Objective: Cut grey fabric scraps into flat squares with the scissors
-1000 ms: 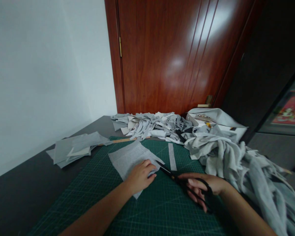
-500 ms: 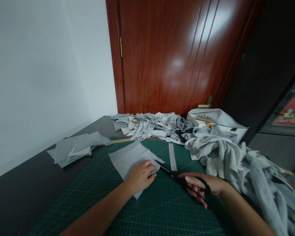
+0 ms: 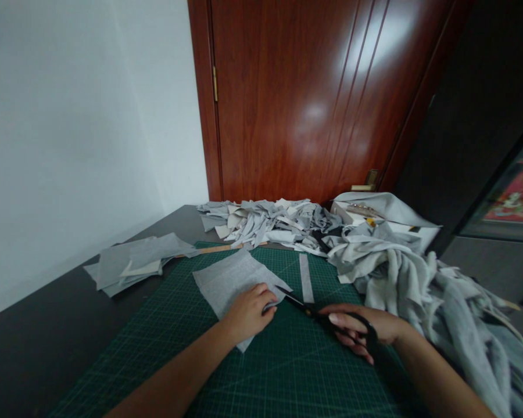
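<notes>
A light grey fabric piece (image 3: 230, 281) lies on the green cutting mat (image 3: 261, 389). My left hand (image 3: 251, 312) rests on it, with thumb and fingers closed on its right edge. In my right hand (image 3: 357, 331) are black-handled scissors (image 3: 307, 310), fingers wrapped through the handles. Their blades point left and reach the fabric's right corner, just beyond my left fingertips. Whether the blade tips are over or within the fabric is hard to make out. A narrow grey strip (image 3: 305, 278) lies on the mat behind the scissors.
Several flat grey fabric pieces (image 3: 133, 262) are stacked at the left on the dark table (image 3: 30, 354). A heap of scraps (image 3: 270, 223) lines the back, near a wooden ruler (image 3: 220, 249). To the right, crumpled cloth (image 3: 392, 261) spreads before a white box (image 3: 422, 233).
My right hand has shifted slightly right, and the scissors' handles have drawn closer together. My left hand and the fabric stay in place.
</notes>
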Demonstrator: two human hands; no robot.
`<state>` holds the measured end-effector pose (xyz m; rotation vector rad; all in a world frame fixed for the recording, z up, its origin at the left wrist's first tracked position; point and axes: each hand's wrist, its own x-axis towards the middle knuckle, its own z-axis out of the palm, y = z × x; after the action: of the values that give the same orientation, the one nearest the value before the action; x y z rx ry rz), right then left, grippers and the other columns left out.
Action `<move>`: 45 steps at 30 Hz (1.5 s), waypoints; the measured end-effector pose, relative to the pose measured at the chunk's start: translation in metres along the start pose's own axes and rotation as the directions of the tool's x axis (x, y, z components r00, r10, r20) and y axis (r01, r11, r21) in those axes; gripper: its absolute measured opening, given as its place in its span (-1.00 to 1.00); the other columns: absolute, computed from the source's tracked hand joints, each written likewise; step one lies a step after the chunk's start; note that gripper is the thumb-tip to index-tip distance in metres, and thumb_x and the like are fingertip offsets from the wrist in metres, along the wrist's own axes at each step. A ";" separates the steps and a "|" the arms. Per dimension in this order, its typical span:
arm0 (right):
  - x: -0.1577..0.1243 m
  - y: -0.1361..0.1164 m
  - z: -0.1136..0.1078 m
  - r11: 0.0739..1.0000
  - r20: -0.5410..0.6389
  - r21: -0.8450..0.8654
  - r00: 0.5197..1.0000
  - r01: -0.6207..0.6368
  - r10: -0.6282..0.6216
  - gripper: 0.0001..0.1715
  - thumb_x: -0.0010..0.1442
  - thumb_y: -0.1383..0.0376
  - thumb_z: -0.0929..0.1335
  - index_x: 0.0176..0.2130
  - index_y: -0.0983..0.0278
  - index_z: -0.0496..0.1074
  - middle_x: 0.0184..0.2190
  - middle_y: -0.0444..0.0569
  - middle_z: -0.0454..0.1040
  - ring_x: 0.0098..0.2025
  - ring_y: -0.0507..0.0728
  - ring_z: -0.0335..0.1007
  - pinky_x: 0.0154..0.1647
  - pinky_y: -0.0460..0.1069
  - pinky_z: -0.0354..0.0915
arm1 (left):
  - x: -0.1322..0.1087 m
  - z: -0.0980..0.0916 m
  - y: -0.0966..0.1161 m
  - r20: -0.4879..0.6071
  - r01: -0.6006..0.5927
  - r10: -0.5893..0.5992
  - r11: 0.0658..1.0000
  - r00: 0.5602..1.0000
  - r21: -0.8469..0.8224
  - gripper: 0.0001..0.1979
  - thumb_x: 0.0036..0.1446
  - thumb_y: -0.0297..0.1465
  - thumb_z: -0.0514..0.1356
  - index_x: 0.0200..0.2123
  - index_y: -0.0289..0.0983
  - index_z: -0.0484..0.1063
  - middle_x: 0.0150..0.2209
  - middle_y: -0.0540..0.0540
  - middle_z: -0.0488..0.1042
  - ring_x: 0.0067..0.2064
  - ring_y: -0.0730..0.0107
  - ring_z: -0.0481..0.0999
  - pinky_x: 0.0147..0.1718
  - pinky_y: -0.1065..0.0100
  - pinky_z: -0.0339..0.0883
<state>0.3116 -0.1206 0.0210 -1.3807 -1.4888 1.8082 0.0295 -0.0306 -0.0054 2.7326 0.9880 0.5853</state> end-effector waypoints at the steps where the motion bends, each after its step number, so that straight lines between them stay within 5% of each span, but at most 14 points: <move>1: 0.000 0.000 0.000 1.000 -0.003 -0.010 1.000 0.005 -0.005 -0.03 0.01 -0.24 0.38 0.16 0.31 0.21 -0.63 -0.29 0.26 -0.71 -0.09 0.17 -0.76 -0.19 0.30 | 0.000 0.000 0.000 0.001 0.001 -0.001 1.000 1.000 -0.005 -0.88 0.18 -0.45 0.18 -0.20 -0.21 0.45 -0.16 -0.05 0.43 -0.13 0.31 0.47 -0.10 0.32 0.33; 21: 0.000 -0.001 -0.001 1.000 -0.050 -0.015 0.999 -0.020 0.019 0.01 -0.06 -0.26 0.41 0.14 0.30 0.22 -0.60 -0.30 0.25 -0.70 -0.10 0.14 -0.78 -0.20 0.24 | 0.000 -0.001 0.003 -0.021 0.017 -0.017 1.000 1.000 -0.001 -0.87 0.15 -0.56 0.11 -0.32 -0.23 0.39 -0.26 -0.03 0.44 -0.23 0.36 0.45 -0.22 0.38 0.29; 35: 0.011 0.008 0.002 0.991 0.080 0.130 0.996 0.031 -0.041 0.19 -0.06 -0.27 0.41 0.30 0.29 0.07 -0.64 -0.33 0.22 -0.69 -0.05 0.23 -0.70 -0.12 0.37 | 0.000 0.004 0.000 -0.086 -0.052 0.049 0.998 0.995 -0.027 -0.85 0.15 -0.59 0.08 -0.33 -0.23 0.34 -0.27 -0.04 0.42 -0.17 0.30 0.41 -0.17 0.32 0.30; 45: 0.011 -0.012 0.005 0.993 0.086 0.065 0.992 -0.095 0.089 0.23 -0.13 -0.29 0.43 0.27 0.30 0.06 -0.57 -0.24 0.35 -0.61 -0.02 0.32 -0.65 -0.11 0.43 | 0.000 0.005 0.001 -0.104 -0.113 0.108 0.992 0.989 -0.047 -0.86 0.17 -0.59 0.07 -0.32 -0.25 0.34 -0.25 -0.08 0.44 -0.16 0.26 0.41 -0.16 0.28 0.31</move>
<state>0.2993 -0.1100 0.0273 -1.3772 -1.4094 1.9769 0.0321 -0.0310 -0.0096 2.7478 0.8326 0.7643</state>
